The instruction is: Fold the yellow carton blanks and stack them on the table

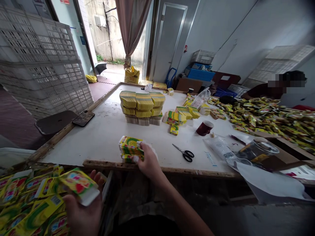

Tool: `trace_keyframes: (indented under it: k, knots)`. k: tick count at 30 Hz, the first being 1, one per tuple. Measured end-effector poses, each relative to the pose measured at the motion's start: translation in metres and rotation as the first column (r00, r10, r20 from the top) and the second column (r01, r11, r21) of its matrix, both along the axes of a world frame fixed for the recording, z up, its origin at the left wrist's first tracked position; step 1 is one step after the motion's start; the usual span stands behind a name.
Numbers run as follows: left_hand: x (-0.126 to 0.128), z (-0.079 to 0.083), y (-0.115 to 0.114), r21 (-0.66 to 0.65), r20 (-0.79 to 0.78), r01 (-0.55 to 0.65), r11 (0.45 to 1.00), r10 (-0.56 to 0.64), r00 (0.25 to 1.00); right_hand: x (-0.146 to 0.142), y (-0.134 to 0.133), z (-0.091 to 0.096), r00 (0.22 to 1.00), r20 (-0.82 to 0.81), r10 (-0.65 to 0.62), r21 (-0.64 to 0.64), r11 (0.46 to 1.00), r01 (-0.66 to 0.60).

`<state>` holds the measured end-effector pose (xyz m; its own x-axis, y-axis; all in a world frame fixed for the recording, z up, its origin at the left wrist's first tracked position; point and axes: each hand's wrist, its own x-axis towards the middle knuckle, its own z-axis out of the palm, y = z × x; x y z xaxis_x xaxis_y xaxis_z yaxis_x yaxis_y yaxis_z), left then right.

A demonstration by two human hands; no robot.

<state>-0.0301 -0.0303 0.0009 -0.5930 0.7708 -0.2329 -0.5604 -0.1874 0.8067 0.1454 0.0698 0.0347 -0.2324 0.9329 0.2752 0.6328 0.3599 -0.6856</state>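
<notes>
My right hand grips a thick stack of flat yellow-green cartons at the near edge of the white table. My left hand is low at the bottom left and holds a single folded yellow-green box above a heap of the same boxes. Further back on the table stands a tall block of bundled flat cartons.
Black scissors lie right of my right hand, with a dark red mug and small box piles behind. A phone rests on the left rim. Another person sits at far right behind a pile of packets. White crates are stacked left.
</notes>
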Motion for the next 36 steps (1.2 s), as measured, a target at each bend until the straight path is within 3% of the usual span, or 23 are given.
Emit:
trace_keyframes:
  k: [2, 7, 11, 14, 15, 16, 19, 20, 22, 25, 28, 33, 36]
  knots:
    - [-0.001, -0.003, 0.001, -0.034, 0.191, -0.031, 0.999, 0.037, 0.981, 0.001, 0.020, -0.002, 0.996, 0.071, -0.060, 0.019, 0.998, 0.059]
    - [0.006, -0.022, 0.003, -0.160, 0.328, 0.245, 0.956, -0.183, 0.927, 0.003, 0.038, -0.014, 0.996, 0.075, -0.040, -0.004, 0.999, 0.040]
    - [0.017, -0.030, 0.005, -0.109, 0.267, 0.319, 0.942, -0.281, 0.922, 0.003, 0.019, -0.014, 1.000, -0.026, -0.006, -0.038, 0.999, 0.005]
    - [0.028, -0.022, 0.005, 0.011, 0.186, 0.264, 0.964, -0.261, 0.947, -0.003, -0.012, -0.015, 0.983, -0.127, 0.134, -0.118, 0.982, -0.149]
    - [0.031, -0.017, 0.005, 0.044, 0.176, 0.241, 0.969, -0.245, 0.953, -0.007, -0.024, -0.017, 0.963, -0.175, 0.205, -0.163, 0.959, -0.234]
    - [0.035, -0.011, 0.006, 0.067, 0.179, 0.218, 0.974, -0.227, 0.957, -0.010, -0.036, -0.019, 0.905, -0.334, 0.264, -0.257, 0.898, -0.357]
    - [0.041, 0.006, 0.008, 0.110, 0.231, 0.131, 0.985, -0.153, 0.961, -0.022, -0.068, -0.024, 0.683, -0.708, 0.182, -0.391, 0.704, -0.593]
    - [0.041, 0.009, 0.009, 0.129, 0.244, 0.080, 0.988, -0.110, 0.963, -0.025, -0.076, -0.025, 0.631, -0.762, 0.146, -0.396, 0.665, -0.633]
    - [0.040, 0.010, 0.011, 0.156, 0.219, 0.013, 0.988, -0.048, 0.975, -0.030, -0.084, -0.028, 0.595, -0.794, 0.123, -0.397, 0.636, -0.662]
    - [0.038, 0.001, 0.011, 0.113, 0.002, 0.064, 0.991, -0.065, 0.998, -0.033, -0.082, -0.033, 0.630, -0.771, 0.096, -0.410, 0.682, -0.605]
    - [0.035, -0.011, 0.007, 0.014, -0.215, 0.117, 0.993, -0.111, 0.970, -0.029, -0.070, -0.035, 0.630, -0.776, 0.019, -0.413, 0.741, -0.530]
    - [0.025, -0.014, 0.001, -0.251, -0.292, 0.154, 0.956, -0.227, 0.929, -0.005, -0.052, -0.026, 0.737, -0.670, 0.088, -0.338, 0.847, -0.409]
    - [0.007, -0.012, 0.000, -0.209, -0.385, 0.258, 0.943, -0.322, 0.865, 0.012, -0.048, -0.020, 0.838, -0.510, 0.193, -0.273, 0.887, -0.371]
